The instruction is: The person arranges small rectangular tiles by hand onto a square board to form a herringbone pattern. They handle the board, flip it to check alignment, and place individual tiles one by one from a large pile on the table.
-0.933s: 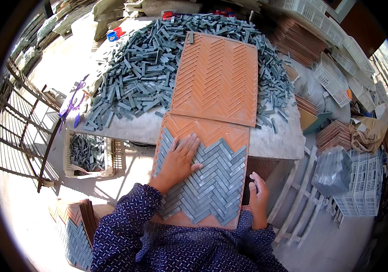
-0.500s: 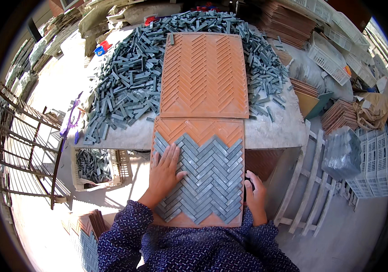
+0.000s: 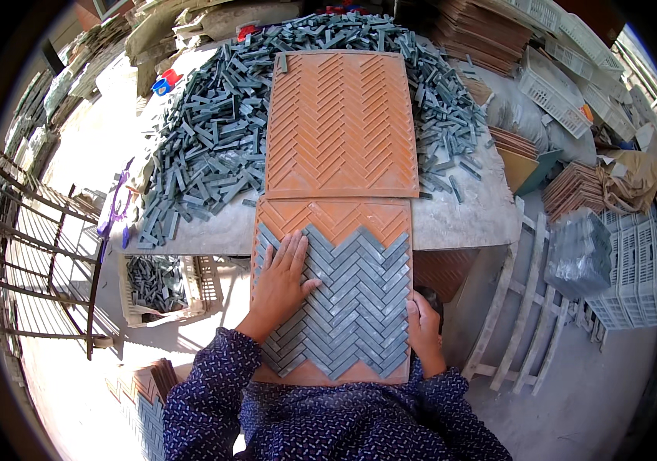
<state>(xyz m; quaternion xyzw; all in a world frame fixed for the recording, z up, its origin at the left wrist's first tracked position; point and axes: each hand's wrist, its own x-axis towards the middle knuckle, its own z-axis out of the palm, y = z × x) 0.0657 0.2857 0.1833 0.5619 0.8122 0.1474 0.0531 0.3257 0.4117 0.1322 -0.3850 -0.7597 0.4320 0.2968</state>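
Note:
An orange herringbone mould tray lies in front of me, half off the table edge, mostly filled with grey tile strips set in a zigzag. My left hand rests flat on the strips at the tray's left side, fingers spread. My right hand grips the tray's right edge near its lower corner. A second, empty orange mould tray lies beyond it on the table, end to end with the first.
A big heap of loose grey strips surrounds the empty tray on the grey table. A white crate of strips sits low left beside a metal rack. White crates and stacked orange trays stand right.
The view has shifted so both trays sit straighter and more central. My left hand stays flat on the strips and my right hand stays on the tray's right edge.

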